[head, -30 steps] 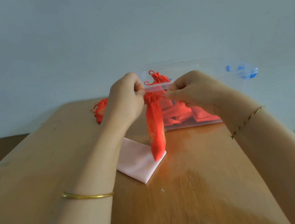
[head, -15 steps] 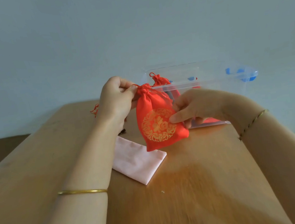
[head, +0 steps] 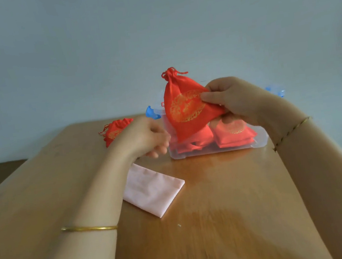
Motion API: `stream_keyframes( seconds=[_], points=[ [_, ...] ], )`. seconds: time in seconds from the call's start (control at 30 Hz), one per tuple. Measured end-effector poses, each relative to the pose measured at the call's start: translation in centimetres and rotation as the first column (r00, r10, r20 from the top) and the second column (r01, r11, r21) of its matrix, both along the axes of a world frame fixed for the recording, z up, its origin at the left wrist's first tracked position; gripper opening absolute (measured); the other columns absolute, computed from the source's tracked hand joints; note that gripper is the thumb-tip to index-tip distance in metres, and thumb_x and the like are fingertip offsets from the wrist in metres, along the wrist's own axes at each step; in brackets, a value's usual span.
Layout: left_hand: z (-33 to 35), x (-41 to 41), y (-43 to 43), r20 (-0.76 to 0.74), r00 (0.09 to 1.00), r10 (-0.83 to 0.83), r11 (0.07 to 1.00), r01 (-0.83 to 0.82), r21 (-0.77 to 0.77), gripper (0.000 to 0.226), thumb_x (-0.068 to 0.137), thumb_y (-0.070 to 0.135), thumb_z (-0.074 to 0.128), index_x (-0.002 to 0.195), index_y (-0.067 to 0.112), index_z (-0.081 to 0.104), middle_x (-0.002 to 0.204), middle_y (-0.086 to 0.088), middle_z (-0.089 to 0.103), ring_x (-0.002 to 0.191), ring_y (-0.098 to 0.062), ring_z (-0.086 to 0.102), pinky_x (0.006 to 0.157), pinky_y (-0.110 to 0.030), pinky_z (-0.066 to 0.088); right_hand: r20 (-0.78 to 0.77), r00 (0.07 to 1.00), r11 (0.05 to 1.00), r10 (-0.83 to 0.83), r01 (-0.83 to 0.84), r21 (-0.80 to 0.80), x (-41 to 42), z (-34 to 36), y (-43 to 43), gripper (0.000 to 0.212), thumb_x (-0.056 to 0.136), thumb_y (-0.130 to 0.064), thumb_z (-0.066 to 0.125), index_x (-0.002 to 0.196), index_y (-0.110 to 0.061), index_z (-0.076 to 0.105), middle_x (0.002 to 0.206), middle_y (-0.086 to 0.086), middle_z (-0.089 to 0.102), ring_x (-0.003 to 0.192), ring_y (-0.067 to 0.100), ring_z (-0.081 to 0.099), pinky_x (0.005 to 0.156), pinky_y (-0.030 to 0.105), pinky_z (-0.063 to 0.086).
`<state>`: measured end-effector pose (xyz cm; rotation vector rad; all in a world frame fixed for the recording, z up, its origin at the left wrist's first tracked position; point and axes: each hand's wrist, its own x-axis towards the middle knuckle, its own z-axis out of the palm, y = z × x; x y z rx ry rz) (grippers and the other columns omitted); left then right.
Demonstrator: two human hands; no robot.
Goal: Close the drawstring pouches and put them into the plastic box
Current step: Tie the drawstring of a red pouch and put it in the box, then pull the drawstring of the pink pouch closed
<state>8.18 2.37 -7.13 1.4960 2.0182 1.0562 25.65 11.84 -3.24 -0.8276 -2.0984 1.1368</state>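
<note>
My right hand (head: pixel 234 100) pinches a red drawstring pouch (head: pixel 184 107) with a gold emblem by its side and holds it up in front of the clear plastic box (head: pixel 261 138). The pouch's neck is cinched, its cord ends sticking up. Several red pouches (head: pixel 232 131) lie inside the box. My left hand (head: pixel 147 137) hovers low to the left of the box, fingers loosely curled, holding nothing. Another red pouch (head: pixel 115 130) lies on the table behind my left hand, partly hidden by it.
A folded pale pink cloth (head: pixel 152 189) lies on the wooden table (head: pixel 222 221) under my left forearm. The box has blue latches (head: pixel 151 112) at its ends. A wall rises right behind the table's far edge.
My left hand has let go of the cord and dropped toward the table. My right hand has lifted the closed pouch higher, up over the box.
</note>
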Motion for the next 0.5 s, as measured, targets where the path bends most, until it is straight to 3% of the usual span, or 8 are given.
stream_keyframes(
  seconds=[0.1, 0.17, 0.23, 0.3, 0.4, 0.5],
  points=[
    [-1.0, 0.5, 0.5, -0.29, 0.939, -0.185, 0.935, 0.078, -0.345, 0.018, 0.083, 0.026, 0.061, 0.074, 0.011, 0.065, 0.075, -0.006, 0.063, 0.068, -0.021, 0.062, 0.06, -0.028, 0.05, -0.064, 0.995, 0.997, -0.081, 0.081, -0.016, -0.1, 1.4, 0.9, 0.02, 0.095, -0.017, 0.05, 0.075, -0.018, 0.05, 0.054, 0.002, 0.058, 0.036, 0.006, 0.058, 0.032, 0.013, 0.032],
    [-1.8, 0.9, 0.8, -0.385, 0.877, -0.288, 0.866, 0.067, -0.496, 0.03, 0.078, 0.036, 0.064, 0.062, 0.013, 0.054, 0.066, -0.005, 0.051, 0.058, -0.023, 0.05, 0.058, -0.026, 0.042, -0.066, 0.99, 0.992, -0.124, 0.124, -0.003, 0.0, 2.4, 1.6, 0.018, 0.094, -0.018, 0.053, 0.075, -0.016, 0.052, 0.052, 0.003, 0.061, 0.037, 0.006, 0.059, 0.031, 0.012, 0.034],
    [-2.5, 1.1, 0.9, -0.388, 0.86, -0.332, 0.823, 0.063, -0.565, 0.027, 0.076, 0.039, 0.066, 0.072, 0.018, 0.05, 0.075, -0.003, 0.045, 0.064, -0.022, 0.046, 0.059, -0.027, 0.043, -0.047, 0.981, 0.981, -0.191, 0.192, 0.033, 0.2, 3.1, 2.5, 0.019, 0.093, -0.017, 0.054, 0.074, -0.014, 0.051, 0.041, -0.002, 0.059, 0.034, 0.004, 0.057, 0.03, 0.011, 0.034],
    [-2.6, 1.6, 0.8, -0.364, 0.847, -0.386, 0.788, 0.098, -0.608, 0.027, 0.078, 0.037, 0.067, 0.086, 0.013, 0.057, 0.089, -0.001, 0.049, 0.077, -0.021, 0.051, 0.067, -0.033, 0.052, -0.045, 0.954, 0.951, -0.298, 0.3, 0.071, 0.4, 3.7, 3.6, 0.021, 0.092, -0.013, 0.052, 0.071, -0.013, 0.05, 0.033, -0.003, 0.054, 0.028, 0.004, 0.052, 0.029, 0.01, 0.033],
    [-2.3, 2.6, 0.7, -0.338, 0.818, -0.464, 0.757, 0.169, -0.631, 0.033, 0.083, 0.033, 0.066, 0.109, 0.012, 0.062, 0.101, 0.006, 0.051, 0.101, -0.018, 0.058, 0.08, -0.032, 0.055, -0.063, 0.886, 0.877, -0.46, 0.464, 0.124, 0.3, 4.1, 5.5, 0.025, 0.091, -0.009, 0.048, 0.067, -0.012, 0.044, 0.044, 0.008, 0.056, 0.023, 0.006, 0.048, 0.028, 0.01, 0.029],
    [-1.9, 3.6, 0.7, -0.293, 0.788, -0.541, 0.717, 0.251, -0.65, 0.033, 0.083, 0.037, 0.065, 0.111, 0.021, 0.058, 0.11, 0.006, 0.053, 0.104, -0.019, 0.061, 0.089, -0.034, 0.052, -0.01, 0.836, 0.82, -0.549, 0.54, 0.191, 0.0, 4.3, 7.1, 0.027, 0.089, -0.005, 0.046, 0.063, -0.012, 0.043, 0.04, 0.009, 0.054, 0.021, 0.007, 0.046, 0.028, 0.012, 0.029]
  ],
)
